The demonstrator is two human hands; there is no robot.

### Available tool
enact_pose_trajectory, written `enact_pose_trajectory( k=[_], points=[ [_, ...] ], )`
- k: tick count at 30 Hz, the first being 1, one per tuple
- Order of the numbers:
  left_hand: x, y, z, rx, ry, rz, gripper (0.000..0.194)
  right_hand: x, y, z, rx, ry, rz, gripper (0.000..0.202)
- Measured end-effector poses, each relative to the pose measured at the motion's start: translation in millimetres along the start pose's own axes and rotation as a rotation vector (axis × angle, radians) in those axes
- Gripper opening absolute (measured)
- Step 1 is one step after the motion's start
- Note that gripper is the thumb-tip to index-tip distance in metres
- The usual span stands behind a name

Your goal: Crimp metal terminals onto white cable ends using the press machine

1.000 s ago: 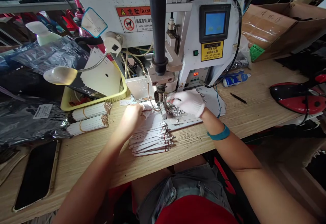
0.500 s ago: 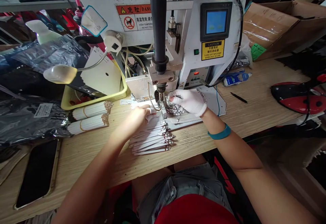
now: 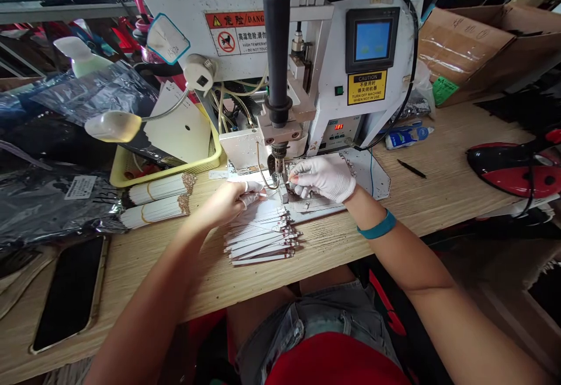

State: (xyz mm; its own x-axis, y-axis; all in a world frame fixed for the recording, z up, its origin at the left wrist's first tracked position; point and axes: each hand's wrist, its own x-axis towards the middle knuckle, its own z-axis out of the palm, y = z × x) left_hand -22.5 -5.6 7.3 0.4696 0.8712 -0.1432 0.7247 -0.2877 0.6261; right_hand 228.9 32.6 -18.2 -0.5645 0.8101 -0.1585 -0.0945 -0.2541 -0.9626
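Note:
My left hand (image 3: 246, 193), in white finger covers, pinches a thin white strip just left of the machine's small metal block (image 3: 284, 193). My right hand (image 3: 325, 178), in a white glove, has thumb and forefinger closed at the block's right side; whatever lies between them is too small to make out. Above the block points the machine's soldering head (image 3: 279, 154). Beneath my right hand lie several small white pieces (image 3: 307, 205) on a pale plate. In front of the block rests a pile of flat white strips (image 3: 258, 245) with small pieces at their right ends.
Bundled white strips (image 3: 153, 214) lie at left, beside a yellow basket (image 3: 164, 176). A phone (image 3: 70, 294) rests at the front left. To the right are a black pen-like tool (image 3: 412, 169), a blue tube (image 3: 407, 135) and a red-black object (image 3: 512, 166).
My left hand has shifted slightly left, and the thin strip at its fingertips now shows. My right fingertips have moved slightly left, towards the block. The red display reading has changed.

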Motion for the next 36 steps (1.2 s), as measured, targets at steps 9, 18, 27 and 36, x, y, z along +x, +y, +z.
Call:
enact_pose_trajectory(
  k=[9, 18, 27, 36],
  points=[
    [6.0, -1.3, 9.2, -0.42, -0.039, -0.181, 0.024, 4.7, 2.8, 9.1, -0.073, 0.058, 0.085, 0.011],
    [15.0, 2.6, 17.3, -0.426, 0.058, -0.198, 0.018, 5.6, -1.8, 16.3, -0.076, 0.06, 0.097, 0.009],
    [19.0, 5.3, 18.1, -0.433, 0.078, -0.114, 0.01, 6.8, 2.9, 18.7, -0.113, 0.094, 0.05, 0.01],
    [19.6, 11.1, 16.2, -0.445, 0.088, -0.16, 0.005, 5.8, 2.5, 18.7, -0.056, 0.09, 0.062, 0.01]
  ],
)
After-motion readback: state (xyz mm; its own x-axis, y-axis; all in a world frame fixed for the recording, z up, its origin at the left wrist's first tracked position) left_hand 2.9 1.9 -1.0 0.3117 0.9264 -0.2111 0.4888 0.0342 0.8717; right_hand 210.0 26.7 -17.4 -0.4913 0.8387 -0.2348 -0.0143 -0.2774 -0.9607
